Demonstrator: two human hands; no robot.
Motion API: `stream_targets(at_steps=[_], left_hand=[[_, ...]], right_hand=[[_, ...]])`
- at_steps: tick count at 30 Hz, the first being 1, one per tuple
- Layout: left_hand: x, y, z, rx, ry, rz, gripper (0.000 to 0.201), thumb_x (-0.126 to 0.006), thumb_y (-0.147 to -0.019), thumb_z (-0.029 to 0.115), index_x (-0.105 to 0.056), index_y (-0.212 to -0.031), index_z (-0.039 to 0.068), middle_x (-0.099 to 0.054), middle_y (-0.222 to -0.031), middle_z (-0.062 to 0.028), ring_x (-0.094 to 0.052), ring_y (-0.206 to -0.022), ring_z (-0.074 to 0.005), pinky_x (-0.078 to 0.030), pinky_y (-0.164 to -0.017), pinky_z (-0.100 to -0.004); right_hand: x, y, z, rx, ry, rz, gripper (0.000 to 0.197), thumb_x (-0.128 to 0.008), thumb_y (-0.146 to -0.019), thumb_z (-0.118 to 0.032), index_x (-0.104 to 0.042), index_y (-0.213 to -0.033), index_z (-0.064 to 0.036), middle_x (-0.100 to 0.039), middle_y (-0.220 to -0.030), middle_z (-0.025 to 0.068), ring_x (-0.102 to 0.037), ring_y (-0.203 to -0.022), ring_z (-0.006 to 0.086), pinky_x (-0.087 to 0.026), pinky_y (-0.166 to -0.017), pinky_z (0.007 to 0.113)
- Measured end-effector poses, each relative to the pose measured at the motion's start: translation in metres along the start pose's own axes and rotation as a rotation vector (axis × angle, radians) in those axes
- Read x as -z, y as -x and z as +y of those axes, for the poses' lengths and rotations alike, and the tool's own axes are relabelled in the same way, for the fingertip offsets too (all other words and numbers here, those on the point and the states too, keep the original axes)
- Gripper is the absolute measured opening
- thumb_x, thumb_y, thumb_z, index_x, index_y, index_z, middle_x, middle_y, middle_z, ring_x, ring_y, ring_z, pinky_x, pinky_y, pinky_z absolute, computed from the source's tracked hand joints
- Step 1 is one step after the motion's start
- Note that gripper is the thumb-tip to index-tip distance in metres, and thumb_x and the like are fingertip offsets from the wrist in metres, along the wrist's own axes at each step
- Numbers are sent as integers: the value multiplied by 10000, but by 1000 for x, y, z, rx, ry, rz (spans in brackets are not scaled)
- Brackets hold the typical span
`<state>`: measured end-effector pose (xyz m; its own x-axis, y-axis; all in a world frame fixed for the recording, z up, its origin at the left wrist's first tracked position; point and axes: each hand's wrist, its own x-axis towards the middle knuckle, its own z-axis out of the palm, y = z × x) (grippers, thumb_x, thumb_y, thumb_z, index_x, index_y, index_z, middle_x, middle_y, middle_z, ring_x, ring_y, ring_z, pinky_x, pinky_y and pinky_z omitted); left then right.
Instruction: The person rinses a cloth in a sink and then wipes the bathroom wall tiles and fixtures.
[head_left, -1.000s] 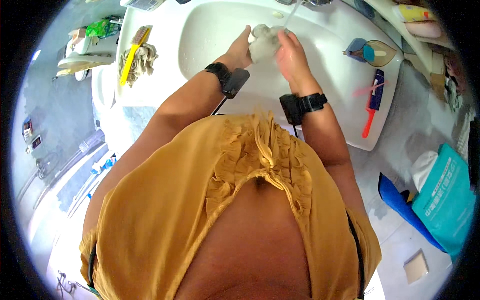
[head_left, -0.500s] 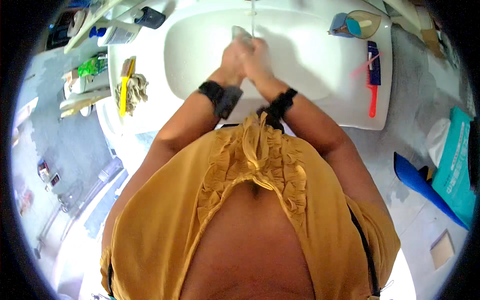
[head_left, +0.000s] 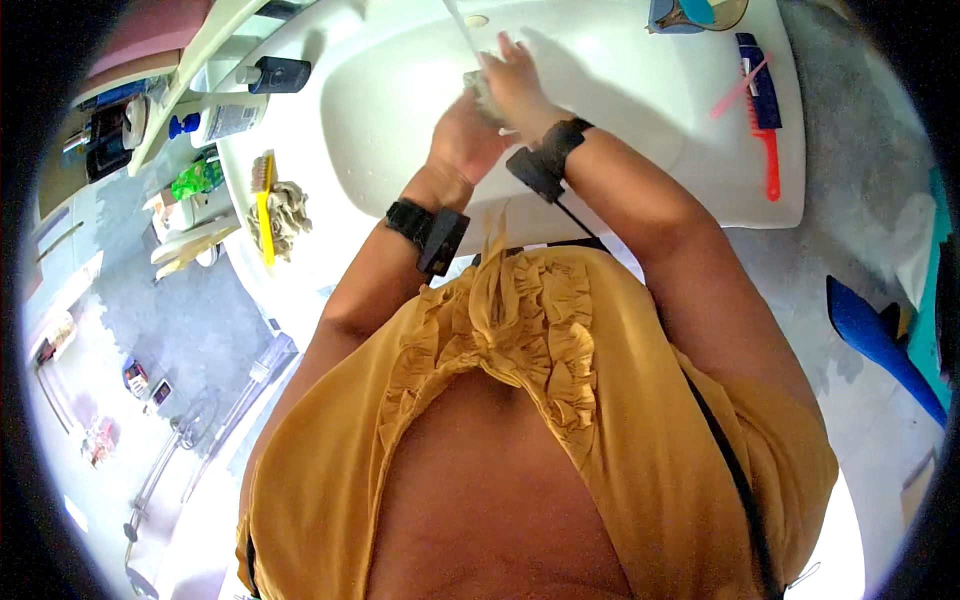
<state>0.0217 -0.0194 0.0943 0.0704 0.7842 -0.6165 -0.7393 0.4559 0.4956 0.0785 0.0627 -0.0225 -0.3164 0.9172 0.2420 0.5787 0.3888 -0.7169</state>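
Grey cloth [head_left: 482, 95] gripped between left hand [head_left: 464, 138] and right hand [head_left: 516, 86], over sink [head_left: 375, 120] near its far edge, visible part's long axis slanting far-left to near-right, yellow brush [head_left: 265, 212] at left edge, red-handled comb [head_left: 770, 165] by right edge.

Soft shadow lies beside my right hand [head_left: 515, 92] in the bright basin [head_left: 375, 120]. Glare whitens the lower left; fisheye bends the edges.

Mustard top [head_left: 320, 480], smooth fabric. Ruffles [head_left: 560, 340] at far end, left and right of same-coloured tie [head_left: 492, 295]. Black wristbands [head_left: 405, 221], left and right, each bearing black box [head_left: 443, 243]. Thin black cable [head_left: 578, 218] at right box. Narrow black strap [head_left: 722, 436] down right side.
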Motion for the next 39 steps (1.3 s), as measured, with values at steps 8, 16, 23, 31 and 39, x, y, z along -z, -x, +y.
stream_targets(at_steps=[8, 16, 23, 31, 39], left_hand=[[55, -11, -1, -131, 41, -23, 485, -386, -1031, 364, -465, -1351, 9, -555, -1326, -180, -560, -1178, -334, -460, -1001, -454], [46, 5, 24, -16, 148, 207, 494, -309, -1047, 365, -452, -1363, 14, -522, -1328, -191, -504, -1232, -327, -395, -1084, -448], [47, 0, 30, -80, 115, 237, 628, -365, -999, 586, -485, -1353, 82, -565, -1280, -150, -550, -1165, -306, -447, -1025, -462], [29, 6, 19, -98, 76, 77, 596, -392, -1011, 530, -463, -1379, 67, -533, -1329, -162, -502, -1235, -304, -407, -1060, -461], [47, 5, 2, -93, 177, 0, 517, -360, -1041, 415, -406, -1401, 47, -487, -1396, -156, -505, -1241, -312, -382, -1106, -459]], right_hand=[[18, 9, -76, -371, -320, 26, 500, -527, -931, -329, -517, -1339, -41, -430, -1437, 253, -371, -1358, 436, -311, -1132, 471], [20, 37, -107, -121, -265, -390, 547, -499, -926, -313, -454, -1374, -2, -401, -1433, 271, -332, -1366, 460, -285, -1130, 509], [15, 31, -93, -269, -592, -329, 556, -565, -846, -241, -501, -1323, 36, -527, -1130, 289, -472, -1192, 475, -356, -1076, 521], [31, 13, -78, -350, -522, -221, 377, -488, -916, -172, -542, -1235, 21, -532, -1261, 322, -435, -1304, 475, -358, -1095, 501], [27, 7, -82, -415, -540, -173, 532, -512, -953, -339, -514, -1341, 26, -500, -1380, 269, -451, -1309, 414, -342, -1120, 455]])
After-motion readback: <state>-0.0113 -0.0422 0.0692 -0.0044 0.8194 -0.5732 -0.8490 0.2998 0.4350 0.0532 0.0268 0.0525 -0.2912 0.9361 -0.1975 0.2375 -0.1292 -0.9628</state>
